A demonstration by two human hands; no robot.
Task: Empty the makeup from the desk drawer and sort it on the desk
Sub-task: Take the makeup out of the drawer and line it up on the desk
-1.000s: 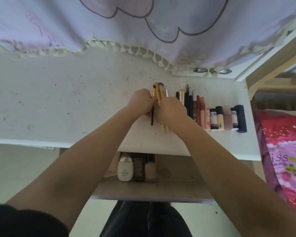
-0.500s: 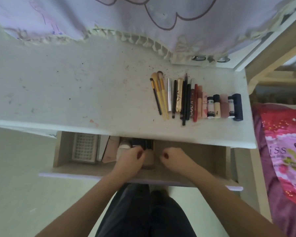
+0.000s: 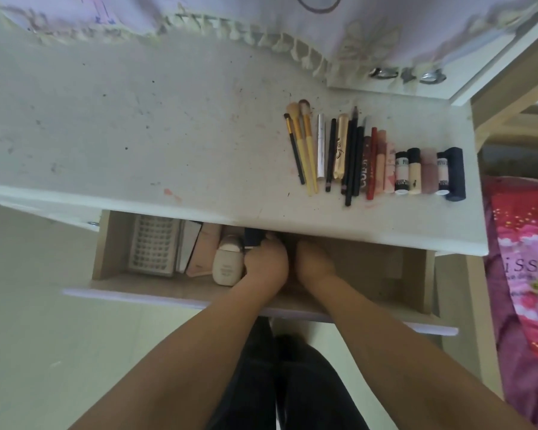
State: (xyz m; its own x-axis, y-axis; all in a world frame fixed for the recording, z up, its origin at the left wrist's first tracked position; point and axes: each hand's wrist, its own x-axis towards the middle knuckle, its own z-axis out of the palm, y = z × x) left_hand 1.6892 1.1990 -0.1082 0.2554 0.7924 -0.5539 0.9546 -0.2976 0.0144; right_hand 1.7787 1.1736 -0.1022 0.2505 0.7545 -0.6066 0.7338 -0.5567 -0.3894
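The desk drawer [image 3: 354,308] stands pulled out below the white desk [image 3: 137,135]. Both my hands are inside it. My left hand [image 3: 266,260] curls round a dark bottle [image 3: 253,238] next to a cream bottle [image 3: 227,265]. My right hand [image 3: 312,259] lies just right of it, fingers bent down and partly under the desk edge; what it touches is hidden. Sorted makeup lies in a row on the desk: yellow-handled brushes [image 3: 303,147], pencils and tubes [image 3: 353,156], small bottles [image 3: 413,172] and a dark blue case [image 3: 455,173].
The drawer's left part holds a white grid tray [image 3: 154,246], a grey flat box [image 3: 188,248] and a pink tube [image 3: 205,252]. A fringed cloth [image 3: 261,20] hangs over the desk's back. A pink bedspread [image 3: 528,274] lies at the right.
A second ago both hands were laying brushes on the desk. They dropped into the drawer, and now reach deeper; the left has closed round the dark bottle.
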